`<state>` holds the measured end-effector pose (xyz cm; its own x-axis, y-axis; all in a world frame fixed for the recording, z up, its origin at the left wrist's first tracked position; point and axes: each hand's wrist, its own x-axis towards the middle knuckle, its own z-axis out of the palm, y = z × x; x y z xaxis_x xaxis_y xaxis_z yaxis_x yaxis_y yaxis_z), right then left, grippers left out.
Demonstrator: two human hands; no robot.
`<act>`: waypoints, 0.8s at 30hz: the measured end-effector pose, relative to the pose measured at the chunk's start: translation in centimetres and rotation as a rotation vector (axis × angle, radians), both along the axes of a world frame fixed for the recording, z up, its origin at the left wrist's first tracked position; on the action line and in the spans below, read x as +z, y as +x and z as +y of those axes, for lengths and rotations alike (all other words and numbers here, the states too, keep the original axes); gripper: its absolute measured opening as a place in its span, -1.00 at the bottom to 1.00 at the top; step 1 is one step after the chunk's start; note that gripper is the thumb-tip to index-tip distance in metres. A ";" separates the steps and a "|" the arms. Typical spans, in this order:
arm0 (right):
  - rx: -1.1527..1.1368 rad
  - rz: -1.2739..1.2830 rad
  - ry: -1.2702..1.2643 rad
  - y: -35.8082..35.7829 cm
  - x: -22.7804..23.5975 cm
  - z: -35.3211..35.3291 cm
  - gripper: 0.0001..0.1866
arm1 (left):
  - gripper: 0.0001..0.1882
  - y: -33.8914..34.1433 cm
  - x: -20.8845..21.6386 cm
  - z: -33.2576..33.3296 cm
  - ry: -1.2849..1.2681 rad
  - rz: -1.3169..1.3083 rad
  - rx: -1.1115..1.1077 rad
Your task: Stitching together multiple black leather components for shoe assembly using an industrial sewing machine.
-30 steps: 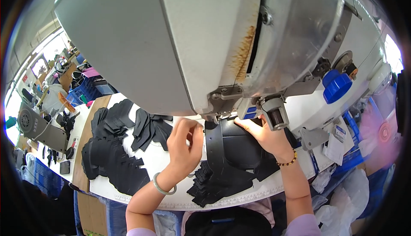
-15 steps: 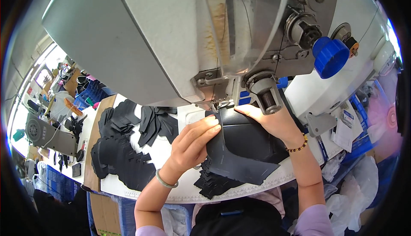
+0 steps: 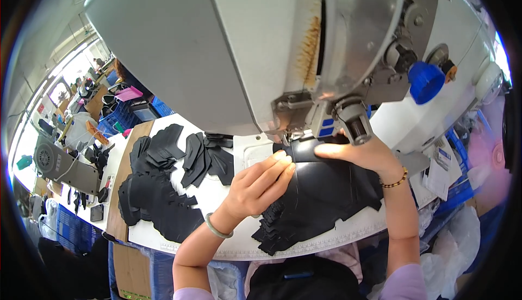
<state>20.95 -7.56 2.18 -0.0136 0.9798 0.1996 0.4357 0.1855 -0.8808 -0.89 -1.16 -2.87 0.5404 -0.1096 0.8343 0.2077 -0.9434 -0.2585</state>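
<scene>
Grey machine unit [image 3: 65, 161]: stood at 9 o'clock from the presser foot [image 3: 287, 137] of the sewing machine [image 3: 163, 44], the foot serving as dial centre throughout.
Brown cardboard panel [image 3: 132, 270]: stood low, between 7 and 8 o'clock; greenish print ran along its lower edge, too small to read.
Cut black pieces [image 3: 157, 205]: lay in overlapping, fanned heaps on the white table [image 3: 239, 240], between 8 and 9 o'clock.
Left hand [image 3: 258, 188]: lay at 7 o'clock, a pale green bangle [image 3: 217, 227] at its wrist; the fingers were together, their tips touching the left margin of the black workpiece [image 3: 326, 188]. Whether the thumb gripped from beneath could not be told.
Notched stack [image 3: 272, 229]: layered black pieces, stepped along the edge, lay near 6 o'clock.
Ruler scale [image 3: 315, 249]: graduation marks followed the table's near edge from 7 to 5 o'clock, too fine to read.
Black workpiece: lay on the table with its upper end at the foot and its body spread toward 5 o'clock; smooth and leather-like, with a bright sheen near the top, a seam across the upper part and thin pale lines below.
Right hand [image 3: 367, 153]: lay between 3 and 4 o'clock, wearing a beaded bracelet [image 3: 397, 178]; the thumb rested flat on the workpiece, just above the seam. The other fingertips were hidden, so their grip could not be told.
Blue knob [image 3: 426, 82]: projected at 2 o'clock.
Printed packet [image 3: 443, 158]: lay between 3 and 4 o'clock, its lettering illegible.
</scene>
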 end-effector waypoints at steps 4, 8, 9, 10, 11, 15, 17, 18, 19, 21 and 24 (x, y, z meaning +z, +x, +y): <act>0.170 0.293 0.011 1.5 -1.3 0.7 -0.65 | -0.75 -0.1 0.2 -0.2 -0.017 0.021 0.013; 0.069 0.187 0.057 1.9 -1.9 0.8 -0.53 | -0.77 -0.2 0.5 -0.3 -0.020 0.017 0.023; 0.099 0.354 0.049 1.3 -1.8 0.7 -0.54 | -0.78 -0.2 0.5 -0.1 -0.017 0.023 0.025; 0.100 0.352 0.050 1.4 -1.9 0.7 -0.54 | -0.78 -0.2 0.5 0.0 -0.016 0.021 0.025; 0.102 0.364 0.064 1.4 -2.0 0.8 -0.53 | -0.78 -0.1 0.4 -0.1 -0.025 0.020 0.026; 0.060 0.229 0.107 1.7 -2.0 1.3 -0.54 | -0.77 0.1 0.4 0.6 -0.039 0.003 -0.001; 0.091 0.157 0.034 2.4 -1.5 1.3 -0.55 | -0.74 0.2 0.5 0.9 -0.049 -0.002 -0.005; 0.121 0.086 -0.043 2.7 -1.2 1.2 -0.56 | -0.72 0.2 0.6 1.0 -0.062 -0.005 -0.010; 0.117 0.087 -0.040 2.7 -1.1 1.2 -0.56 | -0.72 0.2 0.6 1.1 -0.060 -0.004 -0.014; 0.069 -0.049 0.047 2.7 -0.8 0.9 -0.51 | -0.67 0.3 0.8 1.2 -0.101 0.016 -0.013; -0.091 -0.480 0.378 3.0 -0.1 -1.3 -0.40 | -0.62 0.2 1.0 1.0 -0.130 0.049 0.007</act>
<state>23.96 -8.87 2.08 -0.1072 0.8440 0.5255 0.7961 0.3895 -0.4631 -0.73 -0.20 -1.89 0.5812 0.0013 0.8137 0.2045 -0.9681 -0.1445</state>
